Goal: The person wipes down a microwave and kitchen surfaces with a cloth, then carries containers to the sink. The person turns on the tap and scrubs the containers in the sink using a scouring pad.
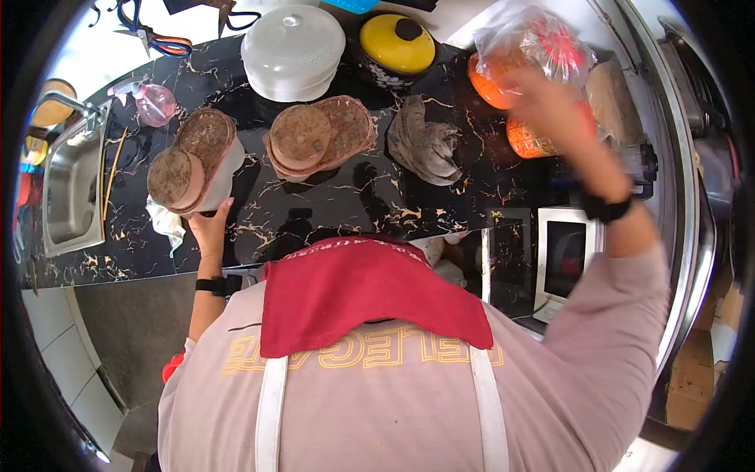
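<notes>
At the left of the counter, my left hand (209, 230) grips the lower end of a white oval container (226, 175). A brown, soiled oval top (206, 132) covers it, and a round brown piece (174, 178) lies over its near end. A white cloth (165, 226) is beside that hand. My right hand (543, 102) is raised at the back right, smeared by motion, in front of a clear plastic bag (562, 43) and orange containers (519, 140). Whether it touches them I cannot tell. Similar brown oval and round pieces (303, 135) sit mid-counter, near a crumpled grey cloth (425, 141).
A white lidded container (295, 55) and a yellow-lidded pot (397, 46) stand along the back. A pink spray bottle (156, 105) is near the sink (75, 185), with a thin stick (115, 173) at its edge. Scissors (149, 35) lie at the back left.
</notes>
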A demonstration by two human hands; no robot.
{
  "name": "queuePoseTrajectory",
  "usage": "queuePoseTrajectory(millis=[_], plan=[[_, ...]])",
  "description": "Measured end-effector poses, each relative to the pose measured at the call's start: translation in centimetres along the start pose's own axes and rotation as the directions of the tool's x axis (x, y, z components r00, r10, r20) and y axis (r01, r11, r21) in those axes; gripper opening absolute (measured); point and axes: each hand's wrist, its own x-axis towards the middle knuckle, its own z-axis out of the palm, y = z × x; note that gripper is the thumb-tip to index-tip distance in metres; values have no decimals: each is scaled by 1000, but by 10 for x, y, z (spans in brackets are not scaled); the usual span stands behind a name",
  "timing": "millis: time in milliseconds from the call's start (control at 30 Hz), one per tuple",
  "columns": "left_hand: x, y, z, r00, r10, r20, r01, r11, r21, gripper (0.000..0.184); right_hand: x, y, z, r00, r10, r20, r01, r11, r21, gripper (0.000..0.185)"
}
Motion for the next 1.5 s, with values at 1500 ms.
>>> queuePoseTrajectory(millis=[1500], plan=[[-35,114,-19,997,-61,-42,74,858,508,79,49,297,-266,409,895,180,-910,414,8,73]])
